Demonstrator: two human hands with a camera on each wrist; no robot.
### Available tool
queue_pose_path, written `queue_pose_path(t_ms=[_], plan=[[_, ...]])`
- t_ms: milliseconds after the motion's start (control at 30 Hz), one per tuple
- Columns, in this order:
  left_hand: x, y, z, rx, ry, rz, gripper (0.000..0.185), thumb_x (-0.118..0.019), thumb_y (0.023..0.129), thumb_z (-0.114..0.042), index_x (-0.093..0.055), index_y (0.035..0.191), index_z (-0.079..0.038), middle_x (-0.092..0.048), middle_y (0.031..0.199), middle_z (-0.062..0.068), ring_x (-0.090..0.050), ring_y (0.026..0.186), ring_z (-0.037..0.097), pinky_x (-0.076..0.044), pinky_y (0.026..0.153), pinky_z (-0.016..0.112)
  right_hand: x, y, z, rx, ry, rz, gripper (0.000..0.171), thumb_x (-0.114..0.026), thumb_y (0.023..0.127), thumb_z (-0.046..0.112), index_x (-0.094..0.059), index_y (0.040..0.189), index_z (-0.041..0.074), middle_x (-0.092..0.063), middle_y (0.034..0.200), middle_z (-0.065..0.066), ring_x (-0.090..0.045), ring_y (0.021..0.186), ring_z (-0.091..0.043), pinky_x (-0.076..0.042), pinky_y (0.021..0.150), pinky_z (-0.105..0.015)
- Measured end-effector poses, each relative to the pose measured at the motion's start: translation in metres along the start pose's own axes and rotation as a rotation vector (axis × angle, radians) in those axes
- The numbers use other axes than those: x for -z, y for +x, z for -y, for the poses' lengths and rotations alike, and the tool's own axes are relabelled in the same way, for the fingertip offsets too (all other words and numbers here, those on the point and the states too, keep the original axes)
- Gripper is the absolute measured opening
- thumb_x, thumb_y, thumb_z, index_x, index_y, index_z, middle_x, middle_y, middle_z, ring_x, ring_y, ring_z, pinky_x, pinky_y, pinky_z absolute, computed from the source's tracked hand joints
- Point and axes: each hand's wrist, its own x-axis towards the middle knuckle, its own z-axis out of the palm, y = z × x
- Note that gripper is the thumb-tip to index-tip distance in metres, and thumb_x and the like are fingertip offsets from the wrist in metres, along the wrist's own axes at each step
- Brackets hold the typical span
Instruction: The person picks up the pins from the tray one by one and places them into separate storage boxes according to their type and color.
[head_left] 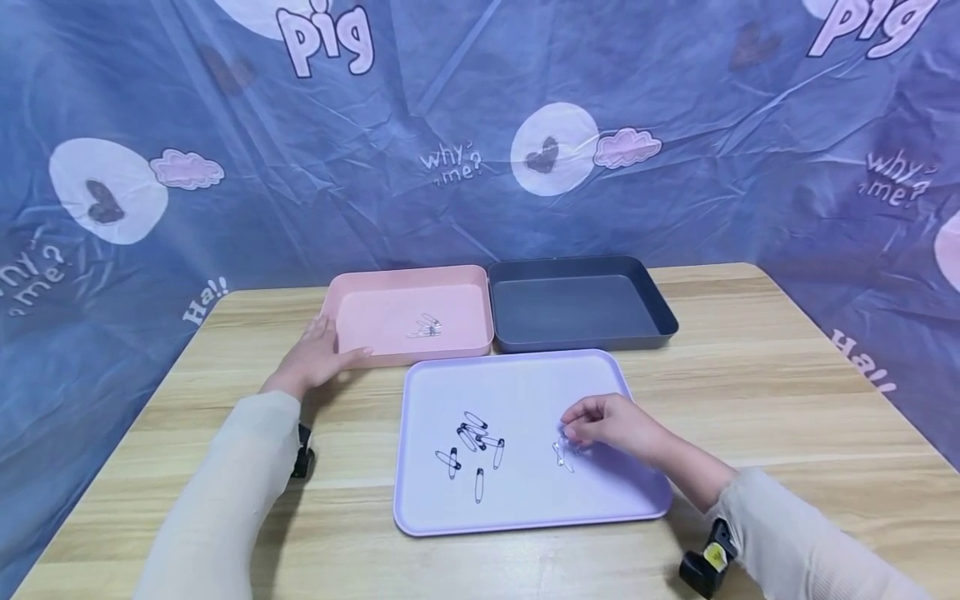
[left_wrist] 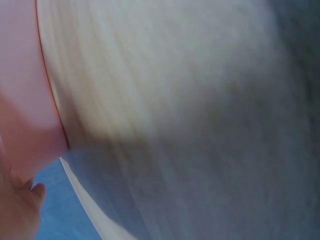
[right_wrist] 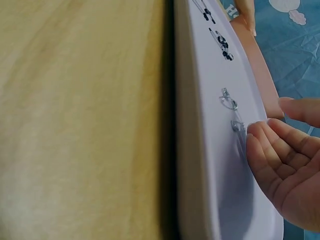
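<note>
Purple tray (head_left: pixel 525 392) taken as dial centre, on a wood-grain counter (head_left: pixel 787 400). Right hand (head_left: pixel 618 425) at three o'clock, over that tray, palm turned inward, fingers bent a little. Right wrist view gives a gap between thumb and fingers, nothing seen clasped there, so I put it down as released. Fingertips low, right by a few clear-silver safety pins (head_left: pixel 559 452) lying at about four o'clock of the tray's middle; whether skin meets metal I cannot tell. At nine o'clock on the same tray, a loose scatter of black-capped safety pins (head_left: pixel 481 442), several overlapping, two crossed, one alone towards seven o'clock; overlap spoils an exact count. Pink tray (head_left: pixel 367 312) at eleven o'clock, holding a small heap of silver pins (head_left: pixel 429 327) slightly to four o'clock of its own centre. Left hand (head_left: pixel 315 354) at that tray's eight o'clock corner: fingers laid along the side wall, thumb stretched over the front rim, resting on it rather than clenched. Left wrist view is blurred and crops the hand. Dark grey tray (head_left: pixel 585 308) at one o'clock, side by side with the pink one. Pale sleeves (head_left: pixel 225 492) on both arms, a black wrist camera (head_left: pixel 705 571) under the right cuff. Blue printed cloth (head_left: pixel 375 208) hangs at twelve o'clock, behind the counter.
</note>
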Motion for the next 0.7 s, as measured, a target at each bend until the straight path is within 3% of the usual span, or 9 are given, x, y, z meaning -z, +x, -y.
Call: queue_pose_path(t_ms=[300,700], plan=[[-0.002,-0.004,-0.002,-0.008,0.009,-0.009,0.101,-0.032,0.078,-0.067,-0.003,0.131,0.015,0.003,0.137,0.029,0.004,0.125,0.040,-0.003,0.101,0.048,-0.002,-0.005,-0.010,0.025,-0.091,-0.025,0.021,-0.059,0.075,0.000,-0.056,0.092,-0.012,-0.058,0.074,-0.005,-0.052,0.066,-0.013,-0.046,0.056,-0.021],[-0.004,-0.006,-0.004,0.000,0.000,-0.001,0.102,-0.032,0.078,-0.067,-0.001,0.131,0.015,0.004,0.137,0.029,0.006,0.125,0.040,-0.001,0.101,0.049,-0.014,-0.008,-0.012,0.113,-0.511,-0.201,0.010,-0.066,0.066,0.002,-0.057,0.067,0.006,-0.048,0.059,0.005,-0.043,0.056,-0.008,-0.038,0.050,-0.020]])
